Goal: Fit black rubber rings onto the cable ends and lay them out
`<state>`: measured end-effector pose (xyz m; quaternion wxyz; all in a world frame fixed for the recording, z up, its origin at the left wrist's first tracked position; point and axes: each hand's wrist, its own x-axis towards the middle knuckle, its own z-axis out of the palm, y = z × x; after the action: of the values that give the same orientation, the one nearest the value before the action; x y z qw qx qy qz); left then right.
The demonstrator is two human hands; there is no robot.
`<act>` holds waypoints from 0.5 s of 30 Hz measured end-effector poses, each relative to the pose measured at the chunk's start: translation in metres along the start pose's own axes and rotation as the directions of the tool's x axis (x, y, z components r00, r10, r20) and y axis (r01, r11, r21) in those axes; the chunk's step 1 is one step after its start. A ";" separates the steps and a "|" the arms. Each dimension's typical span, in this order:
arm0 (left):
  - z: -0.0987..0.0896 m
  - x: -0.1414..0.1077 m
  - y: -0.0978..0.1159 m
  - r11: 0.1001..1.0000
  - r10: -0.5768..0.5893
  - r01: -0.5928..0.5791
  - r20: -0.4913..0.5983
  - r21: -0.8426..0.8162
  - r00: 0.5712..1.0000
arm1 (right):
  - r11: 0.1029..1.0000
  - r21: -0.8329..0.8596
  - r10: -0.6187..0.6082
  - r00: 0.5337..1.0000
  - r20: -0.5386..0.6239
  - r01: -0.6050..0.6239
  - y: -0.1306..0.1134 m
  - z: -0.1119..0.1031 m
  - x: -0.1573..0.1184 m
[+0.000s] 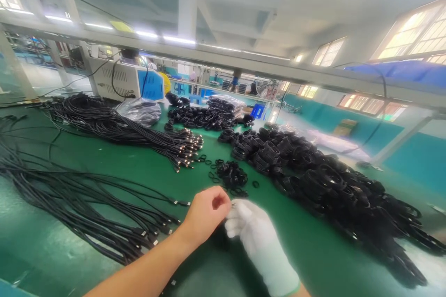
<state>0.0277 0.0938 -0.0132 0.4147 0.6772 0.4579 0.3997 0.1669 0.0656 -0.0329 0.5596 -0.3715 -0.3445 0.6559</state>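
My left hand [206,212] is bare, its fingers curled in with thumb and forefinger pinched together. Right beside it, my right hand [251,225] wears a white knit glove and is closed too, fingertips meeting those of the left. Whatever they pinch is hidden between the fingers. A dark blurred shape [220,237] shows just below both hands; I cannot tell its kind. Beyond the fingertips lies a small heap of black rings [234,174], with several loose ones around it. To the left, straight black cables [114,216] end in metal-tipped plugs near my left forearm.
A second bundle of black cables [128,125] lies farther back on the green table [139,160]. Coiled black cables [313,176] form a long pile on the right, with more coils [198,116] behind. A white and blue machine [121,79] and a plastic bag [141,112] stand back left.
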 end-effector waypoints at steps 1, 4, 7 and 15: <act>0.000 -0.001 0.000 0.998 0.027 -0.026 -0.016 0.063 1.000 | 1.000 -0.016 -0.012 1.000 -0.011 0.012 0.001 -0.001 0.001; 0.002 -0.004 0.002 0.976 0.099 -0.091 -0.031 0.200 0.995 | 0.997 -0.065 -0.046 0.998 -0.037 0.044 0.004 -0.003 0.002; 0.001 -0.004 0.003 0.980 0.095 -0.090 -0.020 0.176 0.995 | 0.989 -0.136 -0.067 0.995 -0.072 0.057 0.003 -0.003 0.002; 0.001 -0.005 -0.001 0.956 0.125 -0.130 0.036 0.261 0.991 | 0.925 -0.379 -0.077 0.992 -0.099 0.034 0.003 0.008 -0.002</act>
<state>0.0271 0.0897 -0.0155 0.2988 0.7581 0.4583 0.3549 0.1588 0.0629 -0.0315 0.5149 -0.4983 -0.4422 0.5395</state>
